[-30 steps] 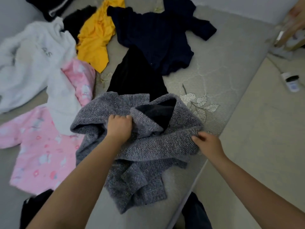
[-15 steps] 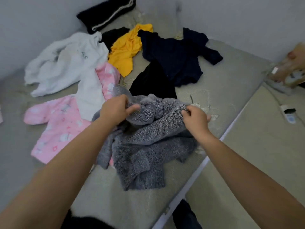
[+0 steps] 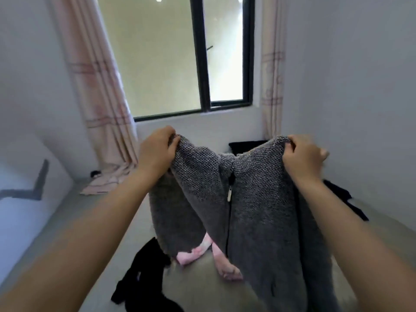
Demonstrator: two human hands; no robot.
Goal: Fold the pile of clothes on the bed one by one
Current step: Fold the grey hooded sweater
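A grey knitted zip-up sweater (image 3: 254, 203) hangs in the air in front of me, held up by its two top corners. My left hand (image 3: 155, 152) grips the left corner and my right hand (image 3: 302, 156) grips the right corner. Its zipper runs down the middle with a white pull showing. The sweater's lower part hangs over the grey bed (image 3: 198, 287) and hides much of the pile. A pink garment (image 3: 198, 253) peeks out below it, and a black garment (image 3: 144, 269) lies at the lower left.
A window (image 3: 180, 55) with pink checked curtains (image 3: 99, 95) is straight ahead, one curtain pooling on the bed. White walls close in left and right. More dark clothing (image 3: 337, 194) lies at the right, and a black item (image 3: 245, 146) sits at the far end.
Both hands have lifted the grey sweater off the bed and spread it out by its top corners. My view has tilted up from the bed toward the window.
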